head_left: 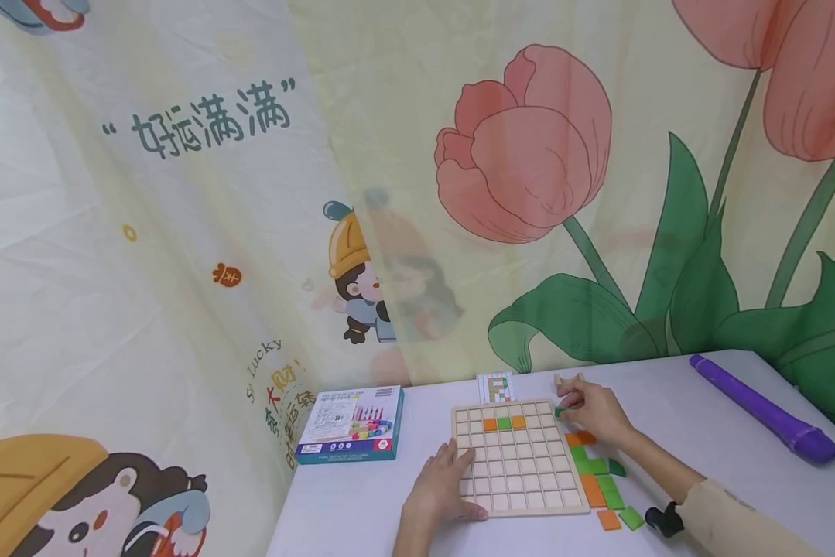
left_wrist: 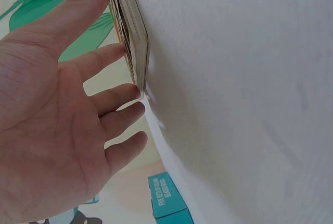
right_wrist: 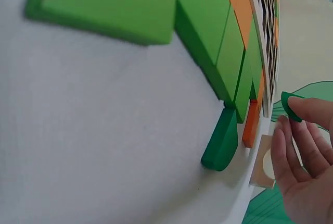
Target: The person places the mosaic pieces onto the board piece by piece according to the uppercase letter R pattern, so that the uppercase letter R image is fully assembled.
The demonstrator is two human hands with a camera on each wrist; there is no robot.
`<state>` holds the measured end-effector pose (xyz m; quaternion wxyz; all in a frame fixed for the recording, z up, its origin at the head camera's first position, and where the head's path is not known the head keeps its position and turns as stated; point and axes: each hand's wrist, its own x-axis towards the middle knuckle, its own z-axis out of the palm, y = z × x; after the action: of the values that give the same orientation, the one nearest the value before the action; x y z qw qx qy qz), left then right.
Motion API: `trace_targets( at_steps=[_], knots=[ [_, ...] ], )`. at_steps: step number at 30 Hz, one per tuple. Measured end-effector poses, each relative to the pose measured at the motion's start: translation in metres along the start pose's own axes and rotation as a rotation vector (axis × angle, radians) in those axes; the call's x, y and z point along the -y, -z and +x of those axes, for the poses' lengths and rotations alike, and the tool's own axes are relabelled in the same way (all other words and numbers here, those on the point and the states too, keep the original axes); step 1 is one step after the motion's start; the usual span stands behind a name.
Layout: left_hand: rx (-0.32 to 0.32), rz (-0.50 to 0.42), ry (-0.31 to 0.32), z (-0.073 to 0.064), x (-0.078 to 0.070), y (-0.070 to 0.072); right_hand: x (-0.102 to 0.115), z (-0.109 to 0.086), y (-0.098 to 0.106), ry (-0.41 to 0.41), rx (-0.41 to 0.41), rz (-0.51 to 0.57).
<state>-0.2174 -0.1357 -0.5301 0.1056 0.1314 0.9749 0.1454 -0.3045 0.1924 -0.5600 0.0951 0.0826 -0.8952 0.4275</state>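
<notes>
Wooden grid board (head_left: 515, 469) lies on the worktop (head_left: 361, 507); clock directions run from its middle in the head view. Three tiles (head_left: 504, 424), orange, green, orange, sit in a row at 11 o'clock. At 8 o'clock the left hand (head_left: 436, 486) touches the edge, fingers spread. At 2 o'clock the right hand (head_left: 591, 408) pinches a dark green piece (right_wrist: 285, 102) between thumb and fingers. Loose orange and green tiles (head_left: 593, 489) cluster at 3 to 4 o'clock, a boxed set (head_left: 350, 425) at 9.
</notes>
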Motion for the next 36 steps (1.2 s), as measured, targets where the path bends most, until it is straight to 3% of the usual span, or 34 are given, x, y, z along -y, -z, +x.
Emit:
trace_targets(
  at_steps=[8, 14, 22, 36],
  knots=[
    [0.001, 0.000, -0.011, 0.001, 0.003, 0.000, 0.006, 0.002, -0.004, -0.059, 0.018, 0.077],
    [-0.001, 0.008, -0.013, 0.001, 0.004, 0.000, 0.008, 0.002, -0.009, -0.085, 0.039, 0.076],
    [-0.010, 0.001, -0.009, 0.001, 0.005, -0.002, 0.005, 0.006, -0.017, -0.007, 0.042, 0.089],
    [-0.001, 0.010, -0.015, 0.001, 0.002, 0.000, 0.007, 0.011, -0.032, 0.018, 0.049, 0.139]
  ],
)
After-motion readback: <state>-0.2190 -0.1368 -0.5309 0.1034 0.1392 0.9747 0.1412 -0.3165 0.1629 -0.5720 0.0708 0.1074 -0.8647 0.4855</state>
